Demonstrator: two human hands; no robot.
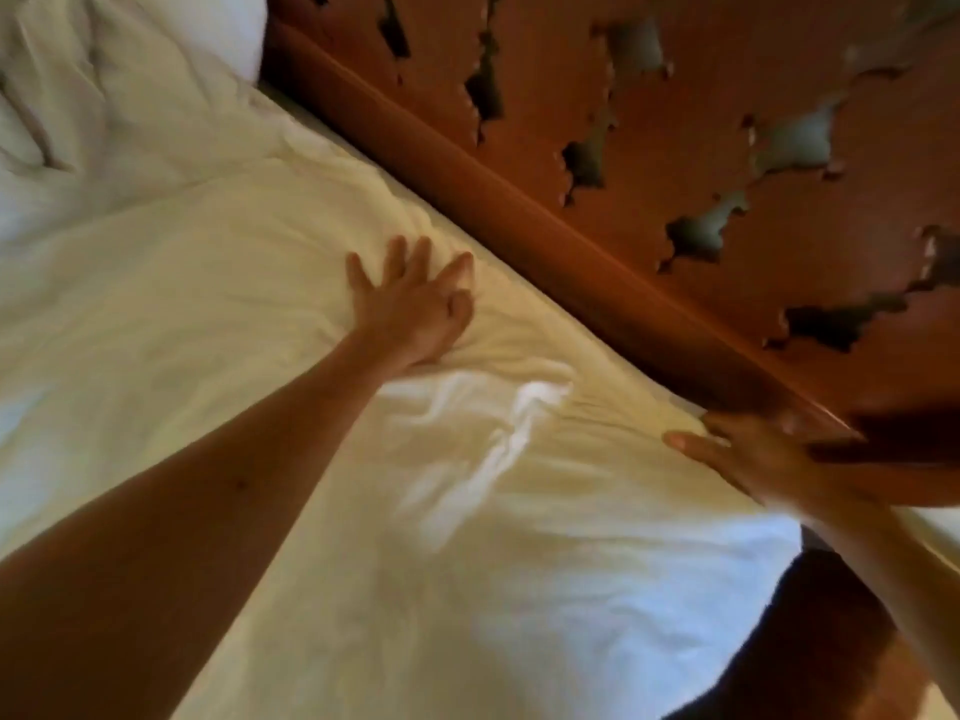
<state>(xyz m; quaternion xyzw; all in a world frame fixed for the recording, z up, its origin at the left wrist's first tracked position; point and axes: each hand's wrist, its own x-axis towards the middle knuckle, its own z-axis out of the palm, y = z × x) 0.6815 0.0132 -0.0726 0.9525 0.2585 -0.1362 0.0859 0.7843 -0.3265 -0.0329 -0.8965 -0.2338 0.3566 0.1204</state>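
A white bed sheet point(218, 283) covers the mattress and fills most of the view, creased in the middle. My left hand point(415, 304) lies flat on it with fingers spread, pressing the cloth near the mattress edge. My right hand point(753, 454) reaches to the sheet's edge at the right, where the mattress meets the wooden headboard point(649, 148). Its fingers look straight, with the tips partly hidden in the gap and blurred.
The carved brown headboard with cut-out holes runs diagonally from the top middle to the right edge. A white pillow point(223, 28) lies at the top left. Dark floor or bed frame point(810, 641) shows at the bottom right.
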